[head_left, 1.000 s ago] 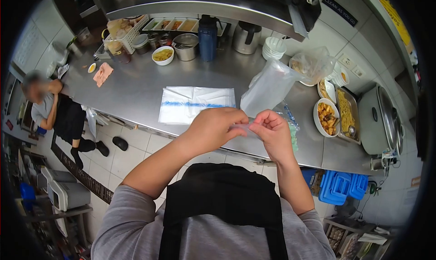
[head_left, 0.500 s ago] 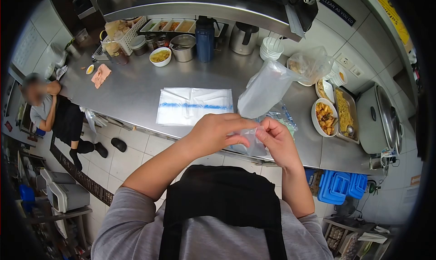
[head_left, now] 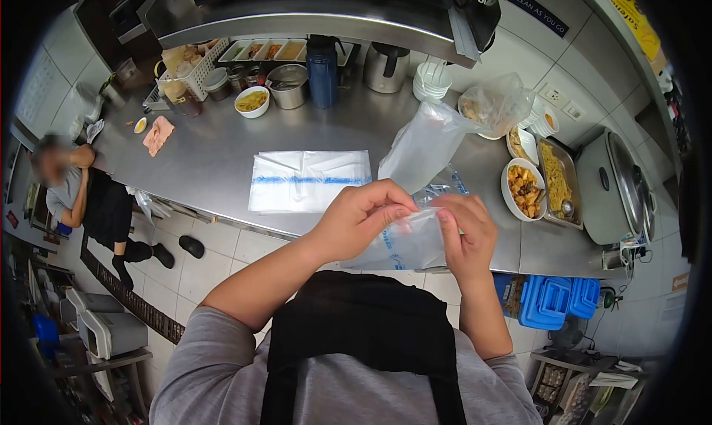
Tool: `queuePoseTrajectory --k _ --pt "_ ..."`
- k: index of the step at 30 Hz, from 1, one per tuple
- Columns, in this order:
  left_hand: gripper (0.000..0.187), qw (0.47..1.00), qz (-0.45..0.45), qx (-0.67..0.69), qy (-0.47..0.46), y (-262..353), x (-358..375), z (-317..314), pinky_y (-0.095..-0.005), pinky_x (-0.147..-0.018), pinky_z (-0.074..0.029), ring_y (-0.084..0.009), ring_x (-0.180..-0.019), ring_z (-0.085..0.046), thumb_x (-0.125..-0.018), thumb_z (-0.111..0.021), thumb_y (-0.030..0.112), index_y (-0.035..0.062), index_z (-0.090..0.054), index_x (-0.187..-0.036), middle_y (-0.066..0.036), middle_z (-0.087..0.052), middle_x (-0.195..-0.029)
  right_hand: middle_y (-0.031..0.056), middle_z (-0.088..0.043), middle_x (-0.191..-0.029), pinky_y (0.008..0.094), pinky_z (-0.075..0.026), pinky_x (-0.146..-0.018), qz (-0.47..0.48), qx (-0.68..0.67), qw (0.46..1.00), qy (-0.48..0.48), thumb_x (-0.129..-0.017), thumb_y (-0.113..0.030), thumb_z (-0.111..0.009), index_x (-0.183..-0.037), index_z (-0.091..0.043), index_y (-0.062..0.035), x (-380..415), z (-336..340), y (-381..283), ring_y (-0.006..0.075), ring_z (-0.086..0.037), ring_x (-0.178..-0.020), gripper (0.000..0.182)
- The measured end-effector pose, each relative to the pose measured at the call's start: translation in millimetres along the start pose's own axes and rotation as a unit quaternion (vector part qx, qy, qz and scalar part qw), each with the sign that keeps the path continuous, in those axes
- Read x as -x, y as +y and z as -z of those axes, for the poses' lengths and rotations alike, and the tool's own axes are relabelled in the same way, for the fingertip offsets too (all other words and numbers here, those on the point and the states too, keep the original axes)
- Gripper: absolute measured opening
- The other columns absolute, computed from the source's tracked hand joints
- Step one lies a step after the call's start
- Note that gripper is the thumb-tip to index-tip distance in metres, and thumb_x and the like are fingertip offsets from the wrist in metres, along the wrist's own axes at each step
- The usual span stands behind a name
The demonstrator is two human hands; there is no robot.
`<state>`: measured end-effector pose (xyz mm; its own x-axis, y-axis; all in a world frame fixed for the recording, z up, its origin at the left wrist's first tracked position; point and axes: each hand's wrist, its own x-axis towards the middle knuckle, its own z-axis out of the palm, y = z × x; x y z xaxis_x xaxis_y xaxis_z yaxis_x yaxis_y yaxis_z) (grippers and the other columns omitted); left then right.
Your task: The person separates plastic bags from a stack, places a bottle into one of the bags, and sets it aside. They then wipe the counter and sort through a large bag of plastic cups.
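Observation:
A clear plastic bag (head_left: 404,243) with blue print hangs between my hands, near the counter's front edge. My left hand (head_left: 367,216) pinches its upper edge between thumb and fingers. On the other side, my right hand (head_left: 467,232) grips the same edge, its fingers slightly blurred. Left of them, a stack of flat white bags with a blue stripe (head_left: 308,195) lies on the steel counter (head_left: 215,158). Just beyond my hands stands a larger translucent bag (head_left: 423,147).
At the right are a bowl of fried food (head_left: 524,190), a noodle tray (head_left: 560,184) and a large cooker (head_left: 604,188). A blue flask (head_left: 322,73) and a steel pot (head_left: 288,87) stand at the back. Another person (head_left: 89,188) sits at far left.
The clear bag now hangs wider and its blue print shows. My hands have moved slightly apart along its edge. The whole view has shifted a little.

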<state>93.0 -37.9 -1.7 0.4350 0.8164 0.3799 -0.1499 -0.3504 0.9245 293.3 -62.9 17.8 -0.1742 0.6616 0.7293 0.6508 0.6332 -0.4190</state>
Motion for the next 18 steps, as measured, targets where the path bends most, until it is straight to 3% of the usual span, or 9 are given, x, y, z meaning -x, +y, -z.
queuePoseTrajectory --k 4,6,7,9,11,12,14,16,18 --pt "0.014 0.988 0.115 0.013 -0.107 15 -6 3 -0.0247 -0.068 -0.047 -0.0087 -0.076 -0.061 -0.09 -0.065 0.012 0.0036 -0.064 -0.101 -0.003 -0.066 -0.084 0.0034 -0.065 -0.083 0.0275 -0.048 -0.067 -0.217 -0.253 0.942 0.032 -0.092 -0.013 -0.062 -0.08 -0.06 -0.0018 7 2 2 0.0115 -0.058 -0.075 0.017" --pt "0.015 0.983 0.122 -0.029 -0.134 21 -10 10 -0.0243 -0.067 -0.046 -0.0084 -0.074 -0.06 -0.09 -0.065 0.015 0.0031 -0.065 -0.099 -0.002 -0.066 -0.083 0.0044 -0.066 -0.09 0.0265 -0.05 -0.072 -0.299 -0.586 0.752 0.044 -0.093 -0.016 -0.063 -0.096 -0.061 -0.0034 9 12 24 0.0112 -0.06 -0.079 0.013" --pt "0.014 0.976 0.138 -0.037 -0.165 26 -15 20 -0.0248 -0.067 -0.047 -0.0075 -0.073 -0.06 -0.091 -0.065 0.017 0.0042 -0.066 -0.097 -0.002 -0.065 -0.083 0.0046 -0.065 -0.093 0.0246 -0.049 -0.074 -0.294 -0.64 0.71 0.004 -0.092 -0.018 -0.064 -0.104 -0.058 -0.0054 1 17 28 0.0094 -0.06 -0.08 0.019" --pt "0.016 0.973 0.156 -0.021 -0.169 37 -30 33 -0.0251 -0.069 -0.048 -0.0063 -0.077 -0.06 -0.093 -0.063 0.02 0.0057 -0.069 -0.089 -0.001 -0.066 -0.084 0.0033 -0.065 -0.091 0.0245 -0.049 -0.074 -0.312 -0.624 0.713 -0.074 -0.092 -0.019 -0.065 -0.101 -0.058 -0.006 -24 31 27 0.0088 -0.06 -0.079 0.017" --pt "0.018 0.993 -0.043 0.066 -0.084 28 -56 34 -0.0254 -0.071 -0.05 -0.0078 -0.083 -0.061 -0.094 -0.061 0.022 0.0048 -0.067 -0.096 -0.001 -0.067 -0.089 0.002 -0.064 -0.089 0.0245 -0.049 -0.074 -0.331 -0.603 0.71 -0.151 -0.091 -0.019 -0.065 -0.097 -0.058 -0.0066 -49 36 39 0.0081 -0.059 -0.079 0.016" --pt "0.018 0.993 -0.045 0.066 -0.084 34 -69 31 -0.0254 -0.071 -0.05 -0.0078 -0.083 -0.061 -0.094 -0.061 0.022 0.0048 -0.067 -0.096 -0.001 -0.067 -0.089 0.0017 -0.064 -0.089 0.0253 -0.049 -0.074 -0.31 -0.574 0.746 -0.136 -0.091 -0.019 -0.066 -0.099 -0.058 -0.0066 -64 34 52 0.0083 -0.059 -0.08 0.017" --pt "0.023 0.924 0.103 0.367 0.032 51 -94 26 -0.0276 -0.075 -0.052 -0.0115 -0.087 -0.063 -0.096 -0.057 0.024 0.0038 -0.063 -0.106 -0.002 -0.066 -0.095 0.0013 -0.064 -0.09 0.0261 -0.05 -0.074 -0.284 -0.546 0.779 -0.122 -0.09 -0.019 -0.067 -0.101 -0.059 -0.0066 -91 21 71 0.0085 -0.059 -0.08 0.018" --pt "0.024 0.933 0.121 0.336 0.048 12 -119 30 -0.0292 -0.077 -0.052 -0.0126 -0.088 -0.063 -0.097 -0.055 0.024 0.0047 -0.061 -0.109 -0.002 -0.066 -0.095 0.0007 -0.064 -0.09 0.0252 -0.049 -0.072 -0.309 -0.371 0.876 -0.006 -0.093 -0.017 -0.061 -0.103 -0.06 -0.0079 -105 -2 93 0.0081 -0.059 -0.08 0.014" --pt "0.022 0.935 0.185 0.29 0.092 -50 -127 23 -0.0319 -0.073 -0.052 -0.0134 -0.083 -0.062 -0.098 -0.05 0.022 0.0074 -0.061 -0.111 -0.003 -0.065 -0.093 0.0005 -0.064 -0.087 0.0246 -0.048 -0.058 -0.313 -0.31 0.896 -0.061 -0.094 -0.02 -0.057 -0.107 -0.059 -0.0102 -70 -47 167 0.009 -0.059 -0.071 0.017"
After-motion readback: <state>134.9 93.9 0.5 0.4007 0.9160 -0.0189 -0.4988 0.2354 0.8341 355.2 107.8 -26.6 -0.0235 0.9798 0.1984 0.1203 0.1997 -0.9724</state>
